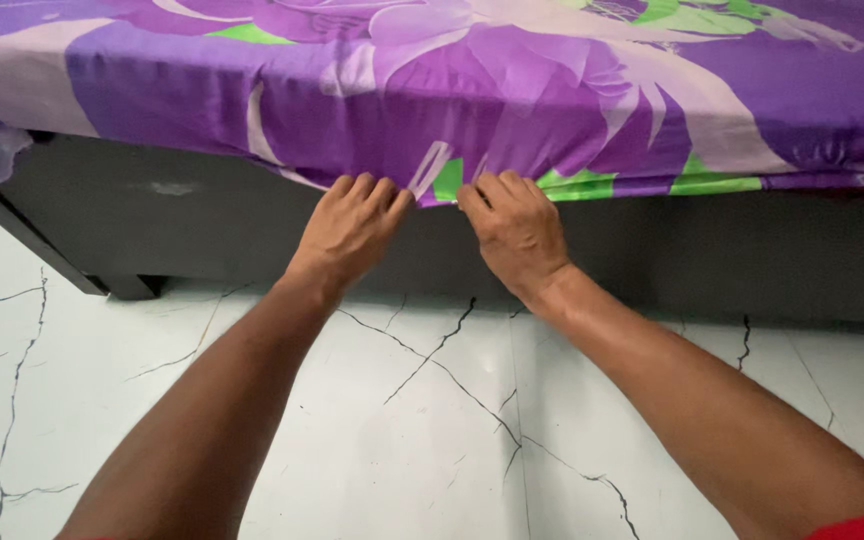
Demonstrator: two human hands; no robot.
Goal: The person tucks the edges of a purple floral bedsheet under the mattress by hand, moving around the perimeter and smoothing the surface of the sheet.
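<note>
- Forearms nearest the lens, bare, rising from 7 and 5 o'clock and converging toward 12; a sliver of red sleeve at the lower right corner.
- Left hand (350, 228) and right hand (514, 228) knuckles up, side by side, close but apart.
- Purple floral bedsheet (512, 110) lies straight ahead at 12 o'clock; its hanging hem runs 9 to 3, crosswise to both arms.
- Grip: fingers of each hand curled onto the hem edge, seemingly pinching cloth; fingertips hidden, so closure not certain.
- Neither hand is nearer; both meet the hem at mid-span.
- Dark bed frame (182, 215) below the hem; white cracked-pattern floor (432, 430) beneath the arms.
</note>
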